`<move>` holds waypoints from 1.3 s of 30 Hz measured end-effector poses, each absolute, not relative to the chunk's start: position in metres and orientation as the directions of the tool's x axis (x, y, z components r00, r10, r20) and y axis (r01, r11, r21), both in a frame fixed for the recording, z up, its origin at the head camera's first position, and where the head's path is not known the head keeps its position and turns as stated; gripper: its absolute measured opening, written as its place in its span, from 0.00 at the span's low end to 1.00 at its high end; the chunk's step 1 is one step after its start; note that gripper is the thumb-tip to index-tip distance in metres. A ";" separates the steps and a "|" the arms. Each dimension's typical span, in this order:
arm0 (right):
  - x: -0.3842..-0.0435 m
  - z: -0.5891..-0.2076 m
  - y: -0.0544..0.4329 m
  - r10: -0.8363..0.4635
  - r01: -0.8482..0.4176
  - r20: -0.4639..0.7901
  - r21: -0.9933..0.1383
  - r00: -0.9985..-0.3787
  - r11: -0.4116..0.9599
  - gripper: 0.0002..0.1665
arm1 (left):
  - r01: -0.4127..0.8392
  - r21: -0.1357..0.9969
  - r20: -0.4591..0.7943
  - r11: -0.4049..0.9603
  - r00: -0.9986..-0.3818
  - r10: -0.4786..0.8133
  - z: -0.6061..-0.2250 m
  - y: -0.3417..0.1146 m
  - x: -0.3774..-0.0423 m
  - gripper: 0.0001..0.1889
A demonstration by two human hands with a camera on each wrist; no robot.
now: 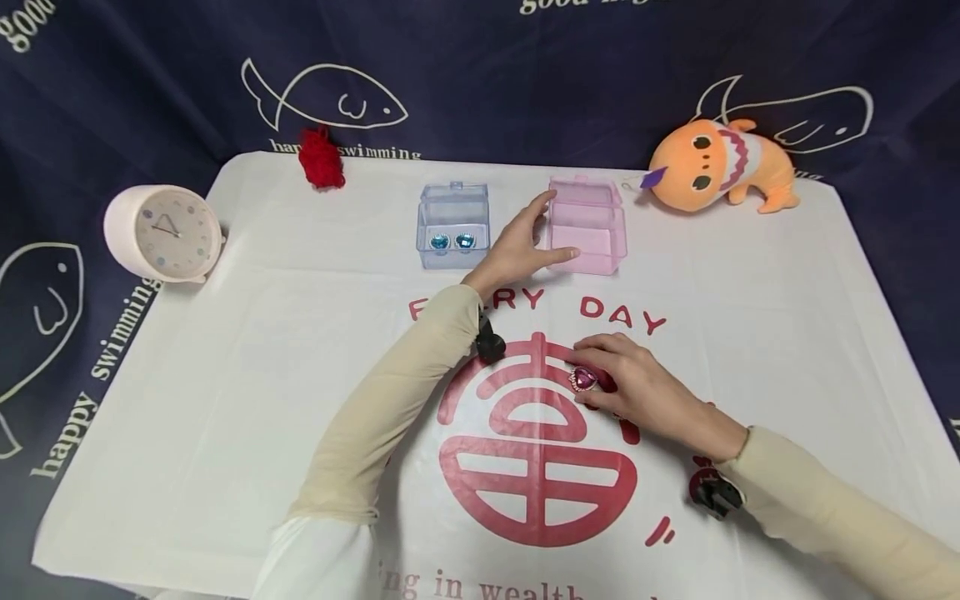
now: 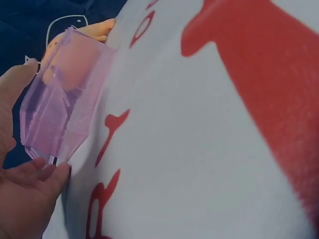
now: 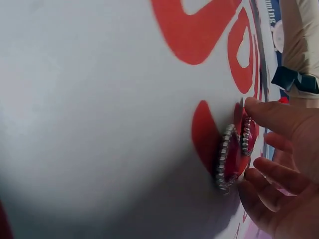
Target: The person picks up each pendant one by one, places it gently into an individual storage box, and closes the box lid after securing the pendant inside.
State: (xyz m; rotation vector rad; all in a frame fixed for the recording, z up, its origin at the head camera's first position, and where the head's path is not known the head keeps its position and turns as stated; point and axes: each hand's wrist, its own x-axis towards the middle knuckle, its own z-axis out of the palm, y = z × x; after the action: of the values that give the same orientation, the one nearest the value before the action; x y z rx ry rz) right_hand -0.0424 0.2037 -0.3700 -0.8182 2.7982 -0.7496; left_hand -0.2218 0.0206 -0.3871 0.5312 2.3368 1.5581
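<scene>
**Right hand point(image 1: 637, 383) around a heart-shaped pink gem with a silver beaded edge point(image 1: 583, 380); left hand point(image 1: 517, 246) at a translucent pink plastic box point(image 1: 587, 262)**

Right thumb and fingers apart, on either side of the gem, close to the cloth; firm contact impossible to tell. In the right wrist view, a pair of such gems point(image 3: 231, 162), close side by side near the fingertips. Left hand spread along the left side of the open-lidded pink box, thumb toward the front, a fingertip near the lid. Just left of that hand, an open-lidded translucent blue plastic box point(image 1: 453, 259), with two faceted blue gems point(image 1: 465, 242) inside. Underneath, a white tablecloth with red print point(image 1: 247, 375). Farther out: a white round-faced clock point(image 1: 177, 232) at far left, a red fuzzy bundle point(image 1: 322, 158) at back left, an orange plush shark point(image 1: 690, 158) at back right. Beyond, a dark blue cloth with white fish outlines point(image 1: 480, 75).
</scene>
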 end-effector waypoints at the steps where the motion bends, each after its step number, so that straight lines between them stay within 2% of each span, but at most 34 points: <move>1: -0.042 -0.372 0.205 -0.535 -0.474 0.022 -0.493 -0.845 0.729 0.28 | 0.139 0.929 -0.032 0.343 -0.894 0.448 -0.389 0.022 -0.223 0.50; 10: -0.040 -0.379 0.209 -0.568 -0.547 0.113 -0.474 -0.815 0.690 0.17 | 0.098 0.938 -0.056 0.331 -0.903 0.427 -0.394 0.025 -0.225 0.46; 20: -0.036 -0.385 0.210 -0.567 -0.572 0.165 -0.453 -0.807 0.683 0.18 | 0.100 0.947 -0.043 0.306 -0.903 0.428 -0.394 0.026 -0.225 0.44; 25: -0.037 -0.384 0.212 -0.584 -0.625 0.243 -0.442 -0.774 0.644 0.18 | 0.100 0.950 -0.039 0.297 -0.902 0.431 -0.395 0.028 -0.226 0.44; 30: -0.041 -0.374 0.212 -0.540 -0.646 0.356 -0.460 -0.763 0.609 0.19 | 0.123 0.946 -0.025 0.300 -0.896 0.443 -0.394 0.030 -0.227 0.45; 35: -0.043 -0.359 0.208 -0.509 -0.678 0.449 -0.464 -0.734 0.570 0.14 | 0.124 0.943 -0.024 0.309 -0.900 0.434 -0.394 0.028 -0.228 0.44; 39: -0.048 -0.344 0.208 -0.484 -0.693 0.500 -0.449 -0.718 0.564 0.24 | 0.119 0.944 -0.031 0.308 -0.896 0.442 -0.395 0.026 -0.228 0.44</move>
State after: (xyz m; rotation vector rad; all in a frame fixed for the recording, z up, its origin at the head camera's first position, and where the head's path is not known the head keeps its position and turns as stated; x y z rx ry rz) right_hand -0.0479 0.2080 -0.3439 -1.1887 3.0555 -1.1299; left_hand -0.2277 0.0259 -0.3948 0.5087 2.2944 1.6175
